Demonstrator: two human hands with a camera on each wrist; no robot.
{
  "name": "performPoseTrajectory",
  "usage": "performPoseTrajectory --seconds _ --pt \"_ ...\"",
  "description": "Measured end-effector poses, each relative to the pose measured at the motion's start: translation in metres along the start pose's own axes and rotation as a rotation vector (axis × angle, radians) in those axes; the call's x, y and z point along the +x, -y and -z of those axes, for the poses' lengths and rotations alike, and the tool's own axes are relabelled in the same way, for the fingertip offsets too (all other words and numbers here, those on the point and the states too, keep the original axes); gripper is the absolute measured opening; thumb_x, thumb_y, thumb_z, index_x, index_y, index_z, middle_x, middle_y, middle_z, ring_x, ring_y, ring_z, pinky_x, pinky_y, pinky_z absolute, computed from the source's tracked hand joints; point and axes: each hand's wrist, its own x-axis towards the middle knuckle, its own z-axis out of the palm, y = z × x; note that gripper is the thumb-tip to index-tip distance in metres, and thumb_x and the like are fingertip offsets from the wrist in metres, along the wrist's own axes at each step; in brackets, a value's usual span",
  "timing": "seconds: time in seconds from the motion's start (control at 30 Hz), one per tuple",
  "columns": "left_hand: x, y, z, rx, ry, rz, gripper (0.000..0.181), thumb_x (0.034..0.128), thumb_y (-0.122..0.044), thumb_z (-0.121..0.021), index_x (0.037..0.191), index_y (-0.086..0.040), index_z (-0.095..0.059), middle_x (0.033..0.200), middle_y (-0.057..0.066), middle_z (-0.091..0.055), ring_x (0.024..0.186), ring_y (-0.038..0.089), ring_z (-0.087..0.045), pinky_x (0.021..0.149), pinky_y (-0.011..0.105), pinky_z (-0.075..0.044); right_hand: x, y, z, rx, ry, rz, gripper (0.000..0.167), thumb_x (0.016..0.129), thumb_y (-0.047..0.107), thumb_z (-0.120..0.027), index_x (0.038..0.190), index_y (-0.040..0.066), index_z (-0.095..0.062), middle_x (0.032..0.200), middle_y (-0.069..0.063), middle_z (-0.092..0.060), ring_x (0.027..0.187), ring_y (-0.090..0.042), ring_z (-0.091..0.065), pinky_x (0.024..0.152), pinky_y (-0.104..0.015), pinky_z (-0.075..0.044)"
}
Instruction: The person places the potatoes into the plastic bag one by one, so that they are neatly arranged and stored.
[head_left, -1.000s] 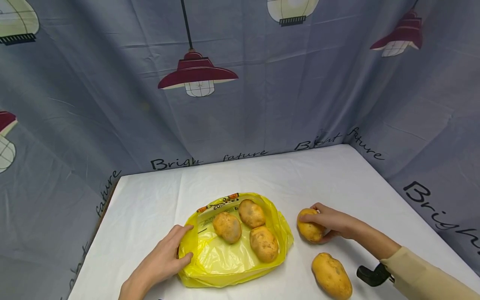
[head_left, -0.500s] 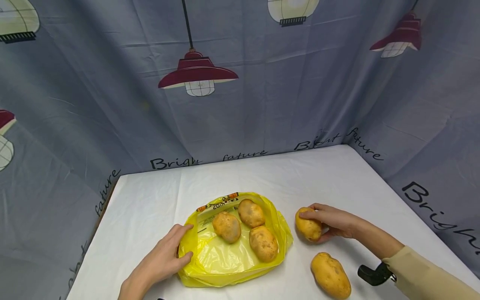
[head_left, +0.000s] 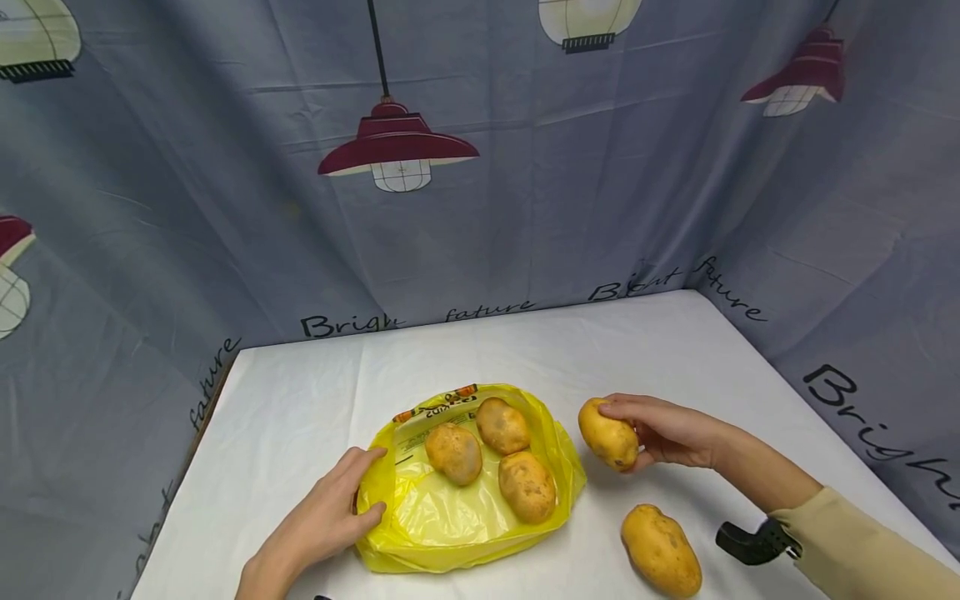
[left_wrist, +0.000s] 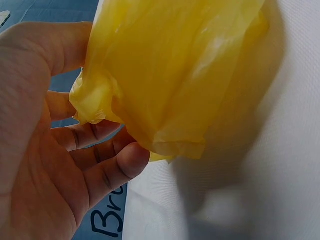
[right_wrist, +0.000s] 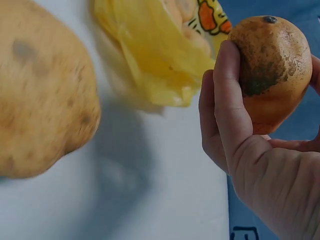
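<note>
A yellow plastic bag (head_left: 431, 515) lies open-mouthed on the table, with three potatoes (head_left: 453, 454) inside. My left hand (head_left: 318, 521) holds the bag's left rim, thumb and fingers on either side of the plastic, as the left wrist view also shows with the bag wall (left_wrist: 170, 75). To the right of the bag, my right hand (head_left: 670, 431) grips a potato (head_left: 606, 437) raised off the table. The right wrist view shows dark, rough skin on this potato (right_wrist: 272, 65). Another potato (head_left: 662, 552) rests on the table nearer me, below the right hand.
A white cloth covers the table (head_left: 300, 400). Grey-blue curtains (head_left: 525, 208) printed with lamps and lettering hang along its back and sides. A black strap-like piece (head_left: 753, 543) sticks out at the right sleeve (head_left: 847, 542).
My right hand has lifted the potato from the table and moved it slightly up and left toward the bag. The left hand and the bag stay in place.
</note>
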Motion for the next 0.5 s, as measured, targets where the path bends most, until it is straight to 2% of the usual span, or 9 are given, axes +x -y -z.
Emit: performPoseTrajectory --seconds 0.17,0.5 --pt "0.000 0.000 0.001 -0.011 -0.006 0.000 0.065 0.0845 -0.022 -0.073 0.145 -0.011 -0.050 0.123 -0.009 -0.052 0.106 0.008 -0.053 0.098 0.041 -0.047 0.000 0.006 -0.007 -0.001 0.034 0.007 0.045 0.106 0.033 -0.047 0.136 0.001 -0.037 0.115 -0.021 -0.055 0.099 -0.030 -0.063 0.080 -0.046 -0.058" --pt "0.000 0.001 -0.001 -0.014 -0.010 -0.005 0.066 0.0840 -0.022 -0.073 0.145 -0.011 -0.051 0.123 -0.009 -0.052 0.106 0.008 -0.053 0.098 0.041 -0.047 0.007 0.018 -0.023 -0.058 0.036 0.017 0.048 0.105 0.032 -0.051 0.136 -0.002 -0.038 0.116 -0.021 -0.055 0.097 -0.030 -0.064 0.078 -0.047 -0.057"
